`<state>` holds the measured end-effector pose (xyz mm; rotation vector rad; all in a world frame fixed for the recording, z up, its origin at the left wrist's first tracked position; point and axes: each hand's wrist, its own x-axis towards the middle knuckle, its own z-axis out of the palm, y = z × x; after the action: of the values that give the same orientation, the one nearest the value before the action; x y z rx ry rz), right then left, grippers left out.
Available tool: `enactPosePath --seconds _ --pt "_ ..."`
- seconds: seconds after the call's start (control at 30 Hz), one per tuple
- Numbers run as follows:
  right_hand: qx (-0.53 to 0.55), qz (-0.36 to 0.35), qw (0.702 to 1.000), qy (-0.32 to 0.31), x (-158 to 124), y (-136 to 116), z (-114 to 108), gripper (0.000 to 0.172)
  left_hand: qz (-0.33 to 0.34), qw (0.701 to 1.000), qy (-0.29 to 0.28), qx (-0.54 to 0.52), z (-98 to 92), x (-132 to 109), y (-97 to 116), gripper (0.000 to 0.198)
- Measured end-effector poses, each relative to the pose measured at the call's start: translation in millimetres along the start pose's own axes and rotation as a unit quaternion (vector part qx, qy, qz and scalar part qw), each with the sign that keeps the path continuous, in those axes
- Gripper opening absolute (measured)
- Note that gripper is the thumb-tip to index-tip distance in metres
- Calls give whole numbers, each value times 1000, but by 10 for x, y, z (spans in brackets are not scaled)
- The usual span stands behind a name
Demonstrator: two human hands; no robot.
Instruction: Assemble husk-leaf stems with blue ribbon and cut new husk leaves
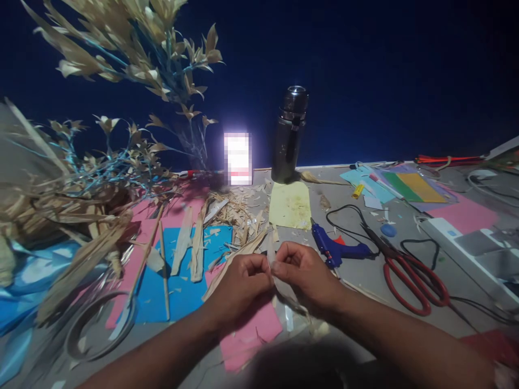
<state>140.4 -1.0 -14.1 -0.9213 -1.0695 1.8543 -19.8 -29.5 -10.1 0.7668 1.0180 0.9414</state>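
Note:
My left hand (245, 278) and my right hand (304, 273) meet at the centre of the table, both closed in a pinch. Between the fingertips is a pale strip of dried husk (271, 249); its upper end sticks up, and its lower part runs down beside my right palm. Part of it is hidden by the fingers. Under my wrists lies pink paper (253, 335). A blue hot glue gun (330, 246) rests just right of my right hand, and scissors (392, 256) with red handles lie farther right. Longer husk pieces (197, 251) lie beyond my left hand on blue paper (182, 302).
A dark flask (286, 146) stands behind yellow paper (290, 208), beside a bright blurred light (238, 156). Branches with husk leaves (162, 70) rise at the left. A tape roll (71, 337) lies front left; a white power strip (454, 243) and cords are at the right.

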Motion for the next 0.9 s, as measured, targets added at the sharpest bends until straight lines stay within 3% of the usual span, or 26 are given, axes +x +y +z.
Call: enactPosePath --seconds 0.27,0.5,0.7,0.9 --pt "73 42 996 -24 12 83 -12 43 -13 999 -23 -40 0 -2 41 18" --pt "73 35 997 6 23 11 -36 45 -12 999 -21 -20 -29 -12 80 2" --pt "0 -4 1000 10 -5 15 -14 43 -8 1000 -8 3 -6 3 -36 17" --pt "35 23 999 -5 5 79 -29 45 -20 1000 -14 -3 -16 1 -11 18"
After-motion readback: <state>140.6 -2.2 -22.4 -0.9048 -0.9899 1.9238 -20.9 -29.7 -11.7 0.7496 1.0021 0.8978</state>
